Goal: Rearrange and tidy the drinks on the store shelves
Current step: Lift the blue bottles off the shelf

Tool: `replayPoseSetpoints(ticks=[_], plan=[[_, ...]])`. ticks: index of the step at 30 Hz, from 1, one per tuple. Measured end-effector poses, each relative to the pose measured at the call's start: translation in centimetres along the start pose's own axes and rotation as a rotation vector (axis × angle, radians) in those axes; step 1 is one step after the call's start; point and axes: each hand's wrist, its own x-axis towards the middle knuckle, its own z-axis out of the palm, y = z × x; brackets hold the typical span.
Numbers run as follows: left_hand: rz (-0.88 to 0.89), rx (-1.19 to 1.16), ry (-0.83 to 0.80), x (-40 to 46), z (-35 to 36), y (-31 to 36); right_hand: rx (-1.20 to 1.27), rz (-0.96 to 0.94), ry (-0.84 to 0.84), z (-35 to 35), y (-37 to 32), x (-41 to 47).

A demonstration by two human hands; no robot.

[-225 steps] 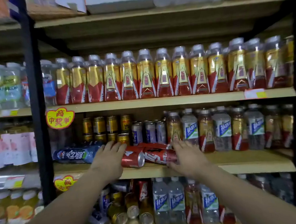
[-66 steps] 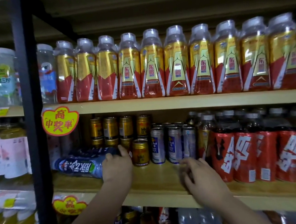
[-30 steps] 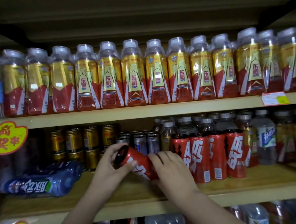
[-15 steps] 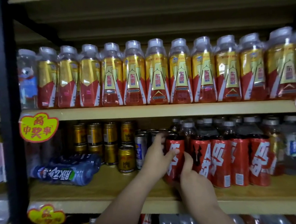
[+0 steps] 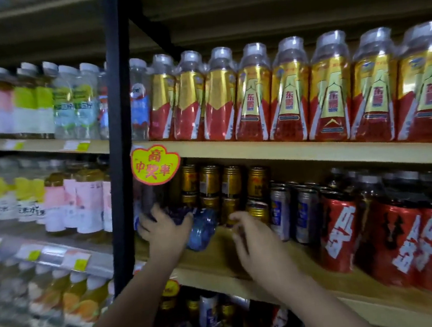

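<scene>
Blue bottle [image 5: 201, 229] lies on its side at the middle shelf's [image 5: 312, 275] left end; my left hand [image 5: 165, 234] wraps it, fingers curled. Right hand [image 5: 254, 241] hovers near, fingers loose. Stand it upright, clear of gold cans [image 5: 229, 185].

A black metal upright [image 5: 121, 135] runs from the top of the view down past the middle, dividing two bays of store shelving. From near its top a black diagonal brace [image 5: 153, 29] slants away to the right under the dim underside of an upper board [image 5: 273, 2]. The shelf boards are pale wood: one long board [image 5: 301, 152] crosses the right bay, a lower one [image 5: 367, 296] slopes toward the near right corner, and a matching board [image 5: 36, 145] carries on into the left bay. A yellow cloud-shaped sign with red characters [image 5: 155, 164] hangs just right of the upright. Small price tags [image 5: 77, 145] sit along the left bay's shelf edges. The light is dim and warm, darkest near the top.
</scene>
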Motion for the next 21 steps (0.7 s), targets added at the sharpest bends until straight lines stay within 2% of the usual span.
replayPoseSetpoints(ticks=[3,6,9,12,14,17,21], plan=[[-0.17,-0.195,-0.108,1.7,0.2,-0.5,0.123,0.022,-0.152,3.5,-0.2,8.1],[-0.174,-0.263,-0.041,1.6,1.0,-1.2,0.234,0.182,-0.259,7.1,0.2,12.6],[-0.134,-0.289,-0.026,1.6,1.3,-1.7,0.25,0.258,-0.197,9.5,0.7,13.3],[-0.084,-0.336,-0.007,2.0,1.4,-2.4,0.276,0.255,-0.139,10.5,1.3,12.9],[-0.062,-0.376,0.002,2.0,1.4,-2.6,0.297,0.227,-0.167,10.4,1.6,12.7],[-0.043,-0.434,-0.014,2.0,1.4,-2.7,0.382,0.282,-0.246,10.2,1.9,12.5],[-0.01,-0.499,-0.045,1.6,0.9,-2.8,0.469,0.319,-0.255,9.6,1.9,11.8]])
